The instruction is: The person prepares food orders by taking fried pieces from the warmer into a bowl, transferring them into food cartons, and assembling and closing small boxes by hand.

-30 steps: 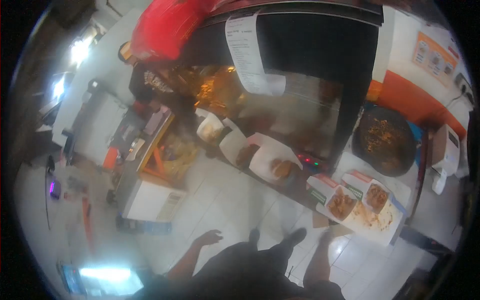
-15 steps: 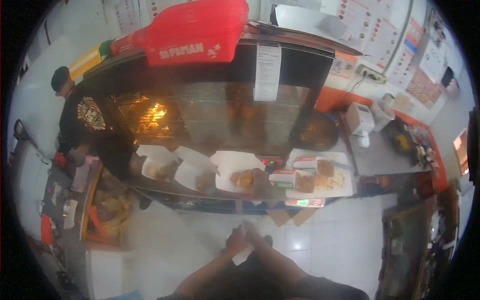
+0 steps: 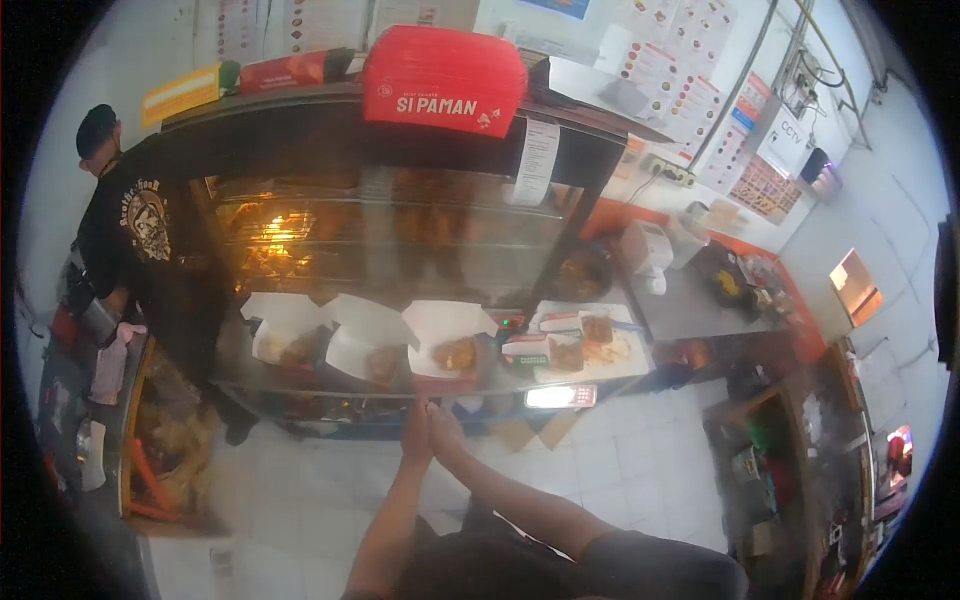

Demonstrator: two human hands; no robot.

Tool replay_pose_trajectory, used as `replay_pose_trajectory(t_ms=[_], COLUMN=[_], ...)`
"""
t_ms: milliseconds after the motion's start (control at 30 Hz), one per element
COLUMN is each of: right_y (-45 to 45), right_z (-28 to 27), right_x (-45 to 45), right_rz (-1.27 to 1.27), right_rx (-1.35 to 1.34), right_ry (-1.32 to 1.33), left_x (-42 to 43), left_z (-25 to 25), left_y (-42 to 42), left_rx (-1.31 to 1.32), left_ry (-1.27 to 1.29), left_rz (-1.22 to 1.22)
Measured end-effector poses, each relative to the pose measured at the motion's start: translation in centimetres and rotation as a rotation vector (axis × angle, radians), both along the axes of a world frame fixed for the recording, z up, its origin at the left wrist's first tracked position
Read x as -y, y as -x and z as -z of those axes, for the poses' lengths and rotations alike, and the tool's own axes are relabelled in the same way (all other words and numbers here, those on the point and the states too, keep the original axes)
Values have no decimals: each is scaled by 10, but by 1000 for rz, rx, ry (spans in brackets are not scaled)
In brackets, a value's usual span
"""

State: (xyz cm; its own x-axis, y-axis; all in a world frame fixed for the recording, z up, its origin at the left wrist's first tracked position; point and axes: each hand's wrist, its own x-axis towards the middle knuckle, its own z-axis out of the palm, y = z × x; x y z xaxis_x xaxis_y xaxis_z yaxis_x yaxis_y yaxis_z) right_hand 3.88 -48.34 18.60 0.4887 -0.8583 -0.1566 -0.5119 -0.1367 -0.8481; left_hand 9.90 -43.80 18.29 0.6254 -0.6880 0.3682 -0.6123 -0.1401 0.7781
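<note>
Ahead, a glass display case (image 3: 500, 230) fills the upper middle of the frame, with a red bag (image 3: 445, 72) on top and a paper receipt (image 3: 537, 165) hanging over its front. At left, a person in black (image 3: 145, 265) stands by its end. Right of centre, a white tray (image 3: 628, 361) carries two cartons (image 3: 532, 347) of food. Three open white boxes, with food inside, line the ledge (image 3: 234, 367) before the glass. The rightmost box (image 3: 452, 320) sits just above the left hand (image 3: 415, 438) and right hand (image 3: 446, 436), near frame centre. These hands touch each other; blur prevents telling whether they grip anything.
</note>
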Motion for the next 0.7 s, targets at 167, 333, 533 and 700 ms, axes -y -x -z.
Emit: replay_pose_trajectory(t_ms=[167, 333, 533, 700], right_y=[-8, 16, 61, 136], right_z=[11, -65, -110, -116], right_x=[17, -48, 8, 79], right_rz=[27, -269, -117, -71], right_rx=[305, 484, 74, 294], right_ry=[234, 153, 693, 171], left_x=[27, 64, 55, 83], left_z=[-33, 5, -44, -78], left_y=[-14, -50, -54, 47], left_rx=[-12, 319, 265, -202], left_ry=[41, -20, 164, -16], left_rz=[43, -278, -230, 134])
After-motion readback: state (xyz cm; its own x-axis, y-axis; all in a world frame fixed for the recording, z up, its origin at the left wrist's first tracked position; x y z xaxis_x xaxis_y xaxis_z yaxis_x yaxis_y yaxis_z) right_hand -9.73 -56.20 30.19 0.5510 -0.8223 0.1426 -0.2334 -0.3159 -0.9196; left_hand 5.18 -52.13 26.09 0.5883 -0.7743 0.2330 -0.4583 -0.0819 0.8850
